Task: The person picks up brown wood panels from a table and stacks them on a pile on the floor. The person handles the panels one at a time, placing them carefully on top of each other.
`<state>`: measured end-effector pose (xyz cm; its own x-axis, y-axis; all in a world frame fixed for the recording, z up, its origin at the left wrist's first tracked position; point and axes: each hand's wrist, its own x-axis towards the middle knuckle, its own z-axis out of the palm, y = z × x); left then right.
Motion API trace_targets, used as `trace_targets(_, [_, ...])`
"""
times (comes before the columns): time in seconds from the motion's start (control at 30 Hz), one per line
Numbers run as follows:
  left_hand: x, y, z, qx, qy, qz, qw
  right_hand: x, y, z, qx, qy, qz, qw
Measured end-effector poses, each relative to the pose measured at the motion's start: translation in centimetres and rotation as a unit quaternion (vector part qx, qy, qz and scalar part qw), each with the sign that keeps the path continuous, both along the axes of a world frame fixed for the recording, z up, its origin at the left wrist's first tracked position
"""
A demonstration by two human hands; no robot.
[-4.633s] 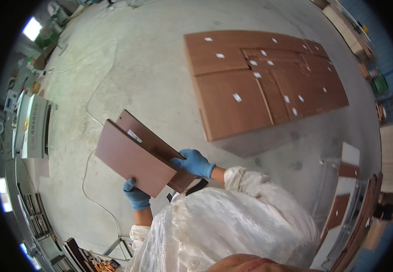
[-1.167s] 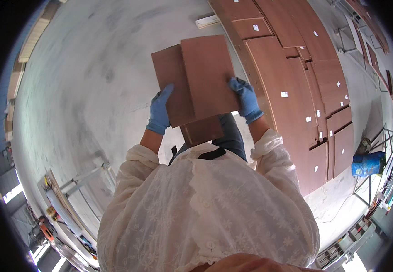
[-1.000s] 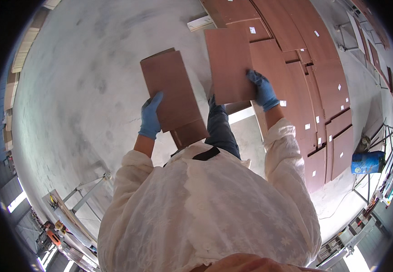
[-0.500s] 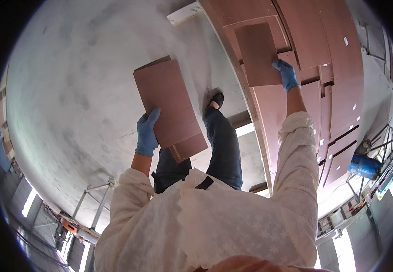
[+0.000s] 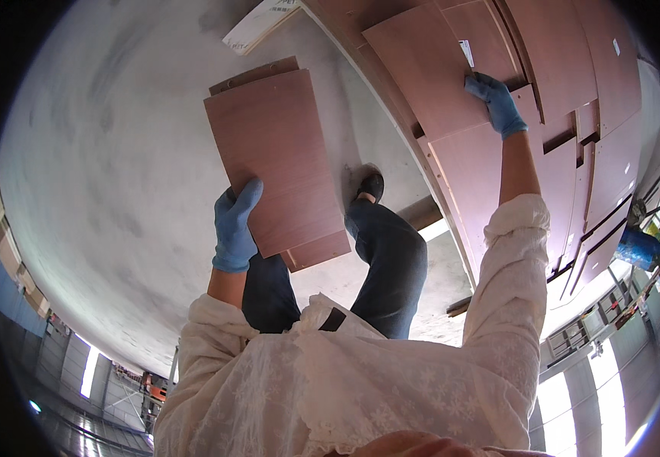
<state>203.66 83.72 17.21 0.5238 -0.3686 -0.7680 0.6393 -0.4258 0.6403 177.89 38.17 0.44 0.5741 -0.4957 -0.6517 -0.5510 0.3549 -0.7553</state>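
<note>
My left hand [image 5: 234,225], in a blue glove, grips a small stack of reddish-brown flat panels [image 5: 280,160] by its left edge, thumb on top. The panels are rectangular and do not line up: part of another one shows past the top and bottom ends. My right hand [image 5: 497,103], also gloved in blue, is closed on the right edge of a reddish-brown panel [image 5: 425,76] at the pile. That panel lies slanted over the others, and its far left corner reaches toward the pile's wooden edge. The fingers under its edge are partly hidden.
Many similar panels [image 5: 612,84] lie in overlapping layers on the right, some with small white labels, bordered by a wooden edge [image 5: 398,118]. A white printed board [image 5: 260,24] lies on the grey floor [image 5: 116,152] ahead. A blue drum-like object [image 5: 639,248] stands at the far right.
The left-hand stack has moved forward and slightly left. The darker panel at my right hand now appears turned, its lighter face showing. My legs and the view have shifted.
</note>
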Motion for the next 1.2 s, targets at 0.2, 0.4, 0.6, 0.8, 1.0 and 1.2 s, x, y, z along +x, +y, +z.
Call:
trace_targets(0.2, [1.8,-3.7,-2.5,-0.043,0.012,0.025,0.999,-1.1,3.2,2.9,0.010,-0.062,-0.138,0.988])
trace_targets(0.4, [3.0,-6.9,-7.0,-0.103,-0.019,0.052,0.993,2.3,10.5,4.5,0.004,-0.144,-0.385,0.911])
trace_targets(0.6, [3.7,-8.0,-11.3,-0.172,-0.112,0.002,0.979,4.1,12.6,1.1,0.007,-0.162,-0.450,0.878])
trace_targets(0.8, [4.2,-8.0,-13.0,-0.184,-0.148,0.029,0.971,4.5,14.3,0.4,-0.005,-0.244,-0.460,0.854])
trace_targets(1.0, [4.3,-8.3,-12.9,-0.210,-0.092,0.037,0.973,-1.5,14.2,3.0,-0.143,-0.225,-0.472,0.840])
trace_targets(1.2, [4.5,-10.3,-12.6,-0.265,-0.048,-0.015,0.963,-13.5,15.9,3.7,-0.215,-0.127,-0.499,0.830])
